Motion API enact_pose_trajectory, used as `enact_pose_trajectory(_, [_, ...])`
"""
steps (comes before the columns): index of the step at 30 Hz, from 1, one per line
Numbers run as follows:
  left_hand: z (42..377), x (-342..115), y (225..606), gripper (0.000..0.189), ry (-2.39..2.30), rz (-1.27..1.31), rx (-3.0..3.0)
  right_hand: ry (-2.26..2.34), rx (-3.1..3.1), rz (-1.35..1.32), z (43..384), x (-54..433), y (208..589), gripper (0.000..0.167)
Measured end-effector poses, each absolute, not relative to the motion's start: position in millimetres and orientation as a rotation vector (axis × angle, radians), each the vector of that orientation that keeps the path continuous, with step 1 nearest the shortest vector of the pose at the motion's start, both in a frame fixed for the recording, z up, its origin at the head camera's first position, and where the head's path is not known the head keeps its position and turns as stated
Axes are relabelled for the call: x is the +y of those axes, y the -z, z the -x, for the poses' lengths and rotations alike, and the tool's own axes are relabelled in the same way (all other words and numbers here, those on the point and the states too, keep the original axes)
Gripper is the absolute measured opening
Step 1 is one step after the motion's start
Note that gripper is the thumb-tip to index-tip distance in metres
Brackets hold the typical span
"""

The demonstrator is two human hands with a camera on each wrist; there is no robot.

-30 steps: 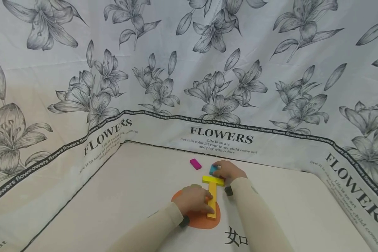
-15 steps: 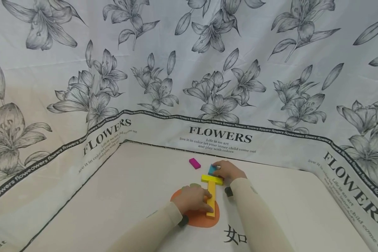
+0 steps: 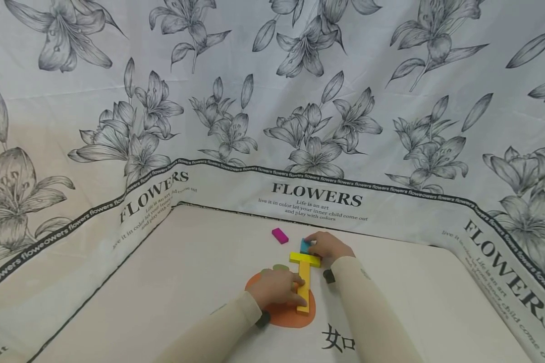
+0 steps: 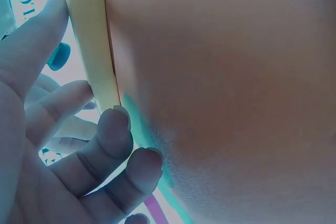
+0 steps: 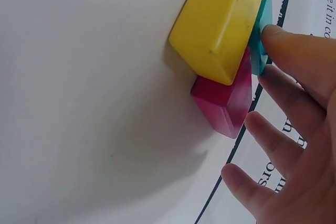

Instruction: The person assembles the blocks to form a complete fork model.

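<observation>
In the head view, a yellow bar [image 3: 305, 259] lies crosswise at the top of a long orange-yellow block [image 3: 304, 272], making a T. My left hand [image 3: 274, 288] rests against the long block, thumb and index finger touching it along its near part. The left wrist view shows that block [image 4: 94, 40] beside the fingertips. My right hand [image 3: 329, 246] pinches a small blue block [image 3: 305, 245] just behind the yellow bar. Up close in the right wrist view, thumb and index finger hold the blue block [image 5: 258, 43], and a magenta block [image 5: 226, 100] sits below the yellow bar [image 5: 215, 35].
A loose magenta block [image 3: 280, 235] lies farther back, left of the blue one. The white tabletop [image 3: 186, 272] carries a printed orange shape [image 3: 290, 318] and a black character [image 3: 338, 339]. Flower-printed cloth [image 3: 318, 201] rises around the back and sides.
The blue block has shifted slightly, closer to the yellow bar, with my right hand. My left hand keeps its place on the long block. The whole view has drifted a little.
</observation>
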State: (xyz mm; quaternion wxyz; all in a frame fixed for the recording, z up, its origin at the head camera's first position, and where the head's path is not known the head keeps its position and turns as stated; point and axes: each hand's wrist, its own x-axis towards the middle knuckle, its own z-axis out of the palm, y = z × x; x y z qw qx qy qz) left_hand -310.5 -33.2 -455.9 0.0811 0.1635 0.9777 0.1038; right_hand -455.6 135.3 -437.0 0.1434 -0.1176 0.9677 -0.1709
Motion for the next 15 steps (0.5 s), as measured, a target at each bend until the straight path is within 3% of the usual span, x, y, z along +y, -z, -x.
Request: enact_pose_trajectory(15, [311.6, -33.8, 458.3, 0.055, -0.323, -0.491, 2.917, 0.514, 2.797, 0.386, 452.9, 134.0, 438.1, 0.038])
